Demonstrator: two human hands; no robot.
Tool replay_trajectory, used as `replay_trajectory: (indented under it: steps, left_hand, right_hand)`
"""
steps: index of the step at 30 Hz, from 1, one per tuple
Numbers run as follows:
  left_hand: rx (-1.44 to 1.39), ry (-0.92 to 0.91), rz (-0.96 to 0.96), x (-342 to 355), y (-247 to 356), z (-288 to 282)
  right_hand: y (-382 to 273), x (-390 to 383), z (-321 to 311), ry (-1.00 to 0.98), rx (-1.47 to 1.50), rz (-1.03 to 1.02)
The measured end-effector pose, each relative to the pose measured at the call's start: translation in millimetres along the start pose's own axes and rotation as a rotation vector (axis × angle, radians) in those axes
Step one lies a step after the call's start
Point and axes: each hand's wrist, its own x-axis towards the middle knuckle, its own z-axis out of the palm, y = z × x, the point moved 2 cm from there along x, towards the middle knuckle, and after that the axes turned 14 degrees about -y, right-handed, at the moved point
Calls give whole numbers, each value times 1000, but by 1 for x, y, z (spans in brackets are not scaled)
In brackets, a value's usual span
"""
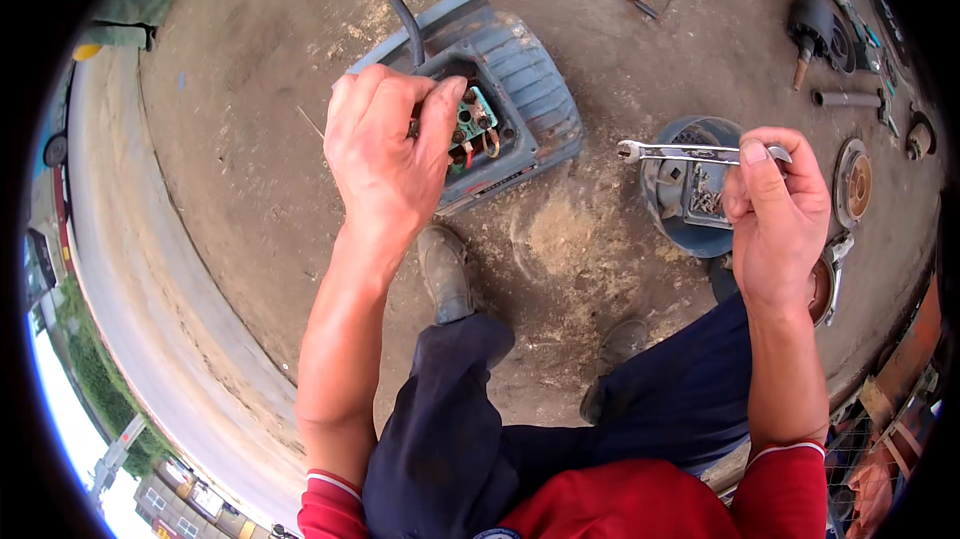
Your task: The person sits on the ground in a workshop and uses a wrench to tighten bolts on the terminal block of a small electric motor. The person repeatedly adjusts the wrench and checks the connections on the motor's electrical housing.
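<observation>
A grey-blue electric motor [535,69] with cooling ribs lies on the ground ahead, its terminal box uncovered. Inside the box shows a green terminal board [480,111] with bolts and a red and a tan wire. A thick dark cable [408,29] sticks up from the far side of the box. My left hand [385,134] is closed over the box's left part, thumb and fingers pinched together; what they hold is mostly hidden. To the right, my right hand [775,199] grips a combination wrench [680,152] by one end, its open jaw pointing left, away from the motor.
Below the wrench stands a blue bucket [662,219] with a square cover [707,204] holding small screws. Further right lie a round metal disc [853,184], a pipe [845,99] and a dark cylindrical part [810,19]. Pliers [637,4] lie at the back. My boots flank the sandy ground.
</observation>
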Motion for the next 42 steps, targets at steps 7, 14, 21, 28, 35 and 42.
replay_trajectory:
  steps: [7, 14, 21, 28, 35, 42]
  left_hand:
    - [-200, -487, 132, -61, 42, -1]
    - [97, -281, 62, 0, 1, 4]
    - [261, -558, 343, 30, -7, -9]
    - [157, -479, 324, 22, -16, 1]
    - [-20, -226, 92, 2, -25, -4]
    - [-62, -142, -18, -27, -23, 13]
  right_hand:
    - [1, 3, 0, -16, -22, 5]
    - [7, 5, 9, -57, -4, 30]
    - [10, 6, 11, -67, -25, 27]
    - [12, 0, 22, -167, -167, 131]
    - [16, -14, 62, -89, -351, -226]
    - [56, 14, 107, -247, -923, -304]
